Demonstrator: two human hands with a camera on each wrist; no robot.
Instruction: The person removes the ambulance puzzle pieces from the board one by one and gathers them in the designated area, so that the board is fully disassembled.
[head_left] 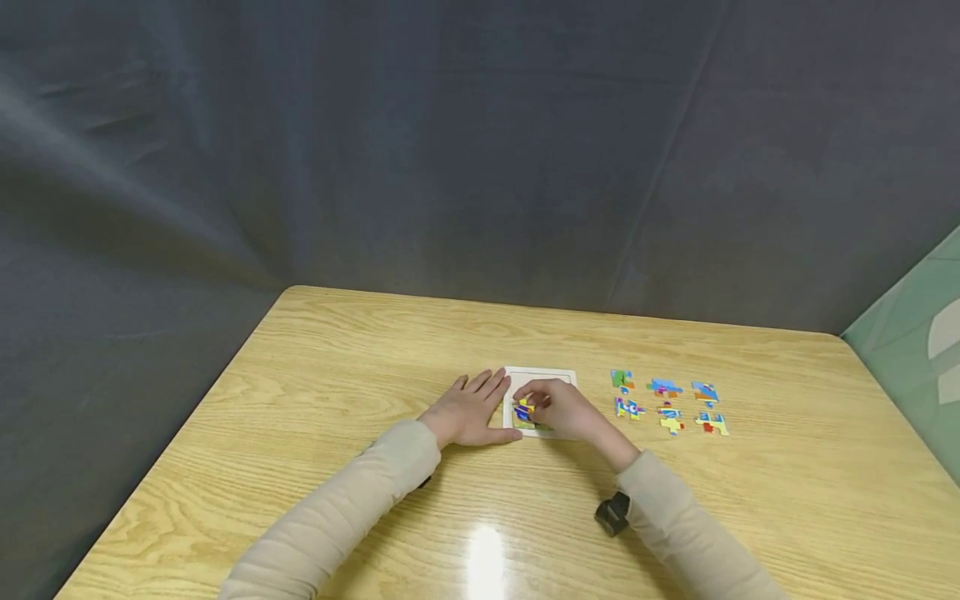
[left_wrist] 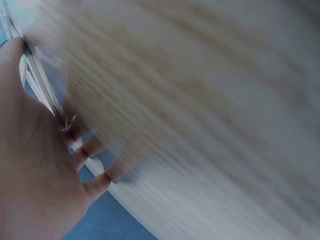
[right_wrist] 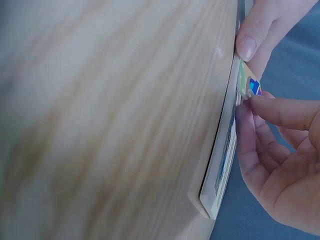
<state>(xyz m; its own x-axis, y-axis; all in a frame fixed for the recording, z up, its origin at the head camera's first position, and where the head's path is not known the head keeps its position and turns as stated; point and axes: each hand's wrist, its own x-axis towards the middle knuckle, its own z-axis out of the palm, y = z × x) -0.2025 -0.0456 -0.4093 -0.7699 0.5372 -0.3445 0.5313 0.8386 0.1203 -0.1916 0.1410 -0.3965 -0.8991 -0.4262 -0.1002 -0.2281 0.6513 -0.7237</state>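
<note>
A white-rimmed puzzle tray (head_left: 540, 370) lies flat on the table. My left hand (head_left: 471, 415) rests palm down at the tray's left side, its fingers spread and the thumb along the near left corner. Over the left part of the tray, my right hand (head_left: 564, 408) pinches a colourful jigsaw piece (right_wrist: 254, 86) between thumb and fingers. The piece is tilted up from the tray in the right wrist view. Part of the tray's inside is hidden under the right hand.
To the right of the tray, several loose jigsaw pieces (head_left: 664, 387) lie in two rows on the wooden table (head_left: 360, 358). A dark curtain (head_left: 480, 167) hangs behind the table's far edge. A black wrist device (head_left: 613, 513) is by the right sleeve.
</note>
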